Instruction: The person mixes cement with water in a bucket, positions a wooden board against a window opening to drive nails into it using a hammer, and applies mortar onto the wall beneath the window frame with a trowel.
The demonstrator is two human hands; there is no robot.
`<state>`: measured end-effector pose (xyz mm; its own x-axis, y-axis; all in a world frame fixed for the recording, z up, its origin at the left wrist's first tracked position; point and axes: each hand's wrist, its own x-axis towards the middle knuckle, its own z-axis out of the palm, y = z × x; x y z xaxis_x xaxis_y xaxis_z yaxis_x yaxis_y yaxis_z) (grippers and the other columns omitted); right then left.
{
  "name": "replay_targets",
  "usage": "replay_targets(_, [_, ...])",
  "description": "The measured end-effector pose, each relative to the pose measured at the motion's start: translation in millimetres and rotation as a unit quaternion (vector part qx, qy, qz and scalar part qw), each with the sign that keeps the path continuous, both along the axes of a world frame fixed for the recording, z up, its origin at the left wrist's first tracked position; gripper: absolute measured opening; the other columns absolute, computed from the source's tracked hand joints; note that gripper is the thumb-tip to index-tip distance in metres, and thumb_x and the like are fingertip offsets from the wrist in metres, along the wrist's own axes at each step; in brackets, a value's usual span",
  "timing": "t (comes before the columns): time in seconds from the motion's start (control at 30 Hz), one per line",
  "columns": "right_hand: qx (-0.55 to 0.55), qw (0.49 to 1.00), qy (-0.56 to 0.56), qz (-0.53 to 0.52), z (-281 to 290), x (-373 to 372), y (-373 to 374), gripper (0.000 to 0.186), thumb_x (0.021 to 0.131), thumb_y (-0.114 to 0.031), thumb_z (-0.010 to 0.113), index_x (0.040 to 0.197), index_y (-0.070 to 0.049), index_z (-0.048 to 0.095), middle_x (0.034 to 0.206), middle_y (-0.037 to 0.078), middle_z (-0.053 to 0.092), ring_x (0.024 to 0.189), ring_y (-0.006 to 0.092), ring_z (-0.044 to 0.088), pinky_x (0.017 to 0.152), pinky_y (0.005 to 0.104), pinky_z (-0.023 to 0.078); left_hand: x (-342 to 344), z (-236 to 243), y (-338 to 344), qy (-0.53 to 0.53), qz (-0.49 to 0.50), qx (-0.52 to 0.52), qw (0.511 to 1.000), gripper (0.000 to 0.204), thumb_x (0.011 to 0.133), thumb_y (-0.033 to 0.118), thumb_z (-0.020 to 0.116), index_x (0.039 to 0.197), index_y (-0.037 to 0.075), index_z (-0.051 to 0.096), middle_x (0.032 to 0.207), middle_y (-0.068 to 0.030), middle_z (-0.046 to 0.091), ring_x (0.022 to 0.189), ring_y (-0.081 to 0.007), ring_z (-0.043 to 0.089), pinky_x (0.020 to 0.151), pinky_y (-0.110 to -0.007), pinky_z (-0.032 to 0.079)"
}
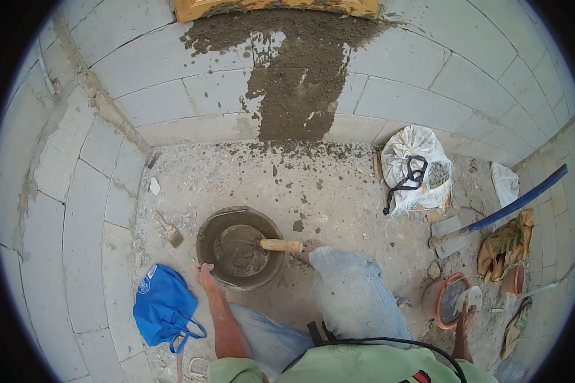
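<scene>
A dark bucket (206, 237) with wet grey mortar (239, 262) in it stands on the floor before me. A tool with a thick wooden handle (281, 245) leans in it, its handle across the right rim; its working end is not clear among the mortar. My left hand (207, 277) is closed at the bucket's lower left rim. Far to the right, my right hand (467, 316) grips a small white cup (471, 295) at the edge of an orange bucket (432, 300) that holds greyish water.
Wet mortar (300, 96) covers part of the block wall below a wooden frame (275, 7). A brush (169, 230) and blue bag (163, 306) lie left. Right are a white sack (415, 166), a blue-handled tool (517, 201), a brown paper bag (506, 246) and another orange container (515, 279).
</scene>
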<state>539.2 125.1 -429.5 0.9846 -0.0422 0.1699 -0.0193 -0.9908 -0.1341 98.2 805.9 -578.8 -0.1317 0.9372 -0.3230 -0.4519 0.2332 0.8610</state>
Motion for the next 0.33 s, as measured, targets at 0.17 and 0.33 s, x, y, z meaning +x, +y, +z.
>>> replay_targets(0.17, [0.005, 0.995, -0.063, 0.083, 52, -21, 66, 0.033, 0.087, -0.032, 0.062, 0.085, 0.001, 0.059, 0.080, 0.018, 0.053, 0.077, 0.0382, 0.053, 0.069, 0.0457, 0.042, 10, 17, -3, 0.046, 0.019, 0.010, 0.999, 0.038, 0.065, 0.000, 0.054, 0.102, 0.002, 0.055, 0.089, -0.0040, 0.059, 0.079, -0.0162, 0.055, 0.073, -0.029, 0.045])
replay_targets(0.33, [0.009, 0.983, 0.000, 0.182, 81, -14, 153, 0.029, 0.087, -0.026, 0.061, 0.096, 0.002, 0.059, 0.095, 0.021, 0.056, 0.086, 0.0358, 0.058, 0.074, 0.0445, 0.044, 7, 16, -7, 0.062, 0.021, 0.027, 0.997, 0.025, 0.064, 0.000, 0.055, 0.089, 0.005, 0.054, 0.086, -0.0046, 0.058, 0.075, -0.0168, 0.054, 0.073, -0.030, 0.045])
